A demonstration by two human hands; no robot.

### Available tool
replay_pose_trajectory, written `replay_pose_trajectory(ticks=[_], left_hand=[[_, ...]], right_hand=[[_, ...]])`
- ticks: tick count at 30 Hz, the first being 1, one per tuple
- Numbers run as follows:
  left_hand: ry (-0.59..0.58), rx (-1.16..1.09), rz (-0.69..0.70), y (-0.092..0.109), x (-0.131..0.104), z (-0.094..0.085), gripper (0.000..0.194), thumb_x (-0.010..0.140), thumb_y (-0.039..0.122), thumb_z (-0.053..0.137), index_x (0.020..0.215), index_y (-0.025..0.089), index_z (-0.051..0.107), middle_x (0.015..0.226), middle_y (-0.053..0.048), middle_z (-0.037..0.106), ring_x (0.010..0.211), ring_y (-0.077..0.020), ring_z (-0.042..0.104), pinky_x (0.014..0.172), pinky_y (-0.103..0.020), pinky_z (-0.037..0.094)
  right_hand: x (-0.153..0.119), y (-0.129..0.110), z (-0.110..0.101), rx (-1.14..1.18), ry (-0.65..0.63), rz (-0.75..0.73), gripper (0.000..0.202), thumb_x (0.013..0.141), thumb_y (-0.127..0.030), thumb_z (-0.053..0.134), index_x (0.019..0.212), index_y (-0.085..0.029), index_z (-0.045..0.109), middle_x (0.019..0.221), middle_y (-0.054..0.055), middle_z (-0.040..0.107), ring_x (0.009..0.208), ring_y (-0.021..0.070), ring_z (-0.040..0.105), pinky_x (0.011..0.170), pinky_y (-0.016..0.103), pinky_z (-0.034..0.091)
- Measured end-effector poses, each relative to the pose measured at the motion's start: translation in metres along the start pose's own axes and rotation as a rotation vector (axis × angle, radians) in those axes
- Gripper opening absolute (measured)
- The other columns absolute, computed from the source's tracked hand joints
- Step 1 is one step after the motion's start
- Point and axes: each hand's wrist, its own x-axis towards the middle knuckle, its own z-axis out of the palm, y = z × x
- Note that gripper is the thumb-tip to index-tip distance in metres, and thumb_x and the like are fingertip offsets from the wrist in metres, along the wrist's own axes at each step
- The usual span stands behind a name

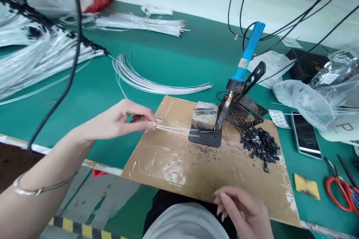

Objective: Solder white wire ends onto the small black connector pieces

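My left hand (123, 119) pinches the ends of several thin white wires (172, 129) between thumb and forefinger. The wires run right over the brown cardboard (157, 157) toward a black metal plate (206, 137). On that plate sits a grey block (202, 120) with dark thin pieces across its top. A soldering iron (251, 46) with a blue handle leans in a stand, its tip end beside the block. Near the cardboard's front edge, my right hand (244, 209) is loosely curled, fingers apart, with nothing visible in it. Small black pieces (260, 145) lie heaped on the cardboard's right side.
A loose bunch of white wires (159, 86) lies behind the cardboard, and a tied bundle (140, 23) farther back. A black cable (75, 44) hangs in front at left. Rightward are a round fan grille (239, 115), a phone (305, 134), a yellow sponge (306, 186) and red-handled scissors (338, 190).
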Motion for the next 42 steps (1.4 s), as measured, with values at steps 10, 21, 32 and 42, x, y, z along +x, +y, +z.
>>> replay_pose_trajectory(ticks=[10,21,32,42], left_hand=[[-0.235,-0.051,-0.009,0.019,-0.015,0.031,0.025,0.094,0.034,0.063,0.074,0.028,0.078,0.058,0.0,0.067,0.052,-0.0153,0.052,0.048,-0.029,0.039],[-0.291,-0.088,-0.057,0.014,-0.014,0.034,0.024,0.094,0.038,0.065,0.077,0.03,0.081,0.056,-0.002,0.066,0.05,-0.0168,0.051,0.047,-0.032,0.034],[-0.265,0.076,0.048,0.015,-0.017,0.032,0.035,0.104,0.034,0.058,0.076,0.02,0.074,0.062,0.0,0.066,0.056,-0.0115,0.053,0.055,-0.024,0.039],[0.391,0.69,-0.242,-0.061,-0.026,-0.067,0.066,0.097,0.054,0.04,0.05,0.009,0.042,0.055,0.009,0.029,0.061,0.0025,0.027,0.073,-0.013,0.024]], right_hand=[[0.042,-0.007,0.038,0.378,-0.063,0.018,0.027,0.086,-0.046,0.082,0.084,-0.019,0.077,0.063,0.0,0.069,0.046,0.009,0.058,0.041,0.016,0.051],[0.05,-0.023,0.029,0.395,-0.093,0.071,0.027,0.082,-0.042,0.086,0.073,-0.018,0.076,0.054,-0.001,0.067,0.04,0.01,0.06,0.04,0.018,0.053],[0.052,-0.016,0.021,0.143,-0.051,-0.446,0.015,0.092,-0.014,0.073,0.079,-0.021,0.073,0.062,-0.002,0.066,0.049,0.0089,0.058,0.045,0.019,0.047],[0.027,-0.009,0.008,0.259,0.164,-0.242,0.02,0.094,-0.026,0.074,0.075,-0.022,0.071,0.064,-0.001,0.059,0.051,0.0096,0.051,0.045,0.022,0.04]])
